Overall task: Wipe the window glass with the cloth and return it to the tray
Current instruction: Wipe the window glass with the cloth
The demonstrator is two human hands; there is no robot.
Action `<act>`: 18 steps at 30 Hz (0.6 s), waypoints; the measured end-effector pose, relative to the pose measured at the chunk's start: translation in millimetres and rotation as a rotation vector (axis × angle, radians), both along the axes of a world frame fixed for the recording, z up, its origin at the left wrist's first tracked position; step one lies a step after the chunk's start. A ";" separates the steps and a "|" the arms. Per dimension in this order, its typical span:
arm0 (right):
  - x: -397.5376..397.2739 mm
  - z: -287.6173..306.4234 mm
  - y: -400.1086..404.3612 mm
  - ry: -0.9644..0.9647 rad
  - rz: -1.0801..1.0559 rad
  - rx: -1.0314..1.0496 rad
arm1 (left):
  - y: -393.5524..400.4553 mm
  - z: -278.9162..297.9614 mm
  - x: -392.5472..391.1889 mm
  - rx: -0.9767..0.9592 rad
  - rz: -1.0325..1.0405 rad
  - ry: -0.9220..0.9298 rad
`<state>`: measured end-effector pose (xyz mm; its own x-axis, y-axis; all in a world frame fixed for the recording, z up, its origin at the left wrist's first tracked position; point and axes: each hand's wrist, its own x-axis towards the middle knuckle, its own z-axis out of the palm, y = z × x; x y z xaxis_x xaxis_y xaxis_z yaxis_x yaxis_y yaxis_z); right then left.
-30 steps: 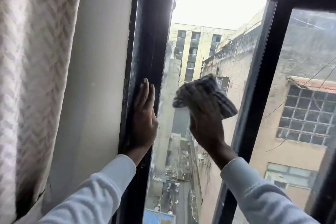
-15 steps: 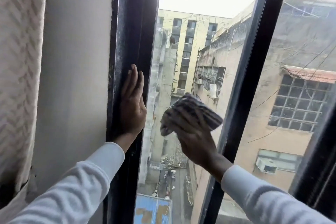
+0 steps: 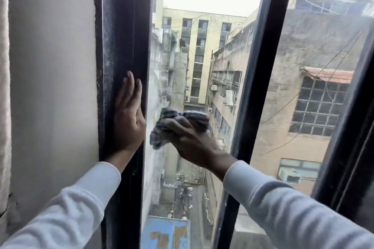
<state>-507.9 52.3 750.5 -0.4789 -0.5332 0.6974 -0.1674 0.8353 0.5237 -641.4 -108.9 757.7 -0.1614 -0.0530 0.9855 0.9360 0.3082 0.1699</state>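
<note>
A narrow pane of window glass (image 3: 202,46) runs between two black frame bars. My right hand (image 3: 194,143) presses a crumpled grey striped cloth (image 3: 178,121) against the pane at mid height, close to its left edge. My left hand (image 3: 129,113) lies flat with fingers extended on the black left frame bar (image 3: 121,36), holding nothing. Both arms wear white sleeves. No tray is in view.
A white wall (image 3: 52,66) stands left of the frame, with a curtain edge (image 3: 4,87) at the far left. A second black bar (image 3: 257,66) and another pane (image 3: 315,87) lie to the right. Buildings and an alley show outside.
My right hand has slid the cloth down and to the left across the pane. My left hand has stayed flat on the frame while the view shifted.
</note>
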 end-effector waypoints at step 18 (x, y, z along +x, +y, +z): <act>49.8 -43.1 48.5 -0.373 -0.006 0.153 | 16.8 9.3 17.9 0.024 0.082 -0.132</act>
